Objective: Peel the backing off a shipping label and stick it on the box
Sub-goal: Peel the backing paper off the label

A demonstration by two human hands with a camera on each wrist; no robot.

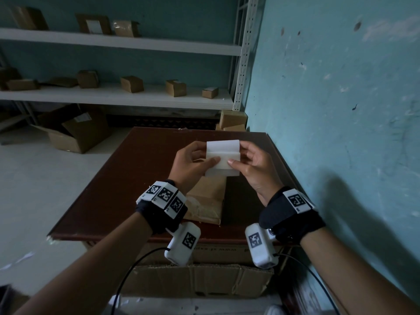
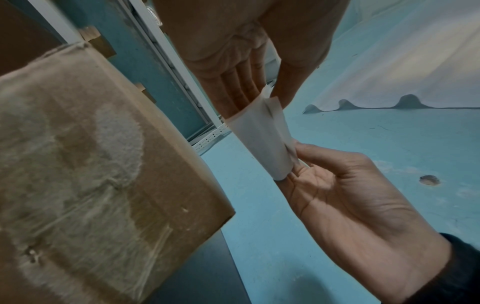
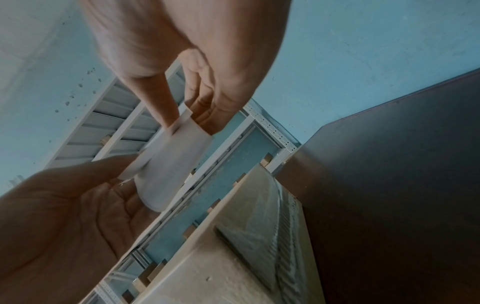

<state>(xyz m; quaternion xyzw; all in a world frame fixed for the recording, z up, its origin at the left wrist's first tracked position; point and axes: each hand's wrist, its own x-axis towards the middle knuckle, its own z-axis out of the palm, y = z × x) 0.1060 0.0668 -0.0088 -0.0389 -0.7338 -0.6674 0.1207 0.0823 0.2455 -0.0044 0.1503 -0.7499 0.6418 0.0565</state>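
Holding a white shipping label (image 1: pixel 223 158) in the air between both hands, we pinch it from either side. Our left hand (image 1: pixel 190 165) has its thumb laid across the near face of the label and its fingers behind it, closed on the left edge. Our right hand (image 1: pixel 254 165) mirrors that grip on the right edge, thumb tip on the front, fingers curled behind. The two thumb tips nearly meet at the middle of the sheet. Across the label, just above the thumbs, runs a horizontal fold or step, where one layer seems to lie over another; we cannot tell which layer is the backing. From the left wrist camera the label (image 2: pixel 262 142) appears as a curved, doubled strip stretched between the two pinches, with a loose flap at the thumb side. The right wrist camera shows the same sheet (image 3: pixel 171 162) bowed between the fingertips. Directly below the grip, a brown cardboard box (image 1: pixel 208 201) sits on a dark reddish table (image 1: pixel 127 178), its top rough and partly covered in clear tape, not touching the label. Beyond the hands stand white shelves (image 1: pixel 118 96) carrying small cartons.
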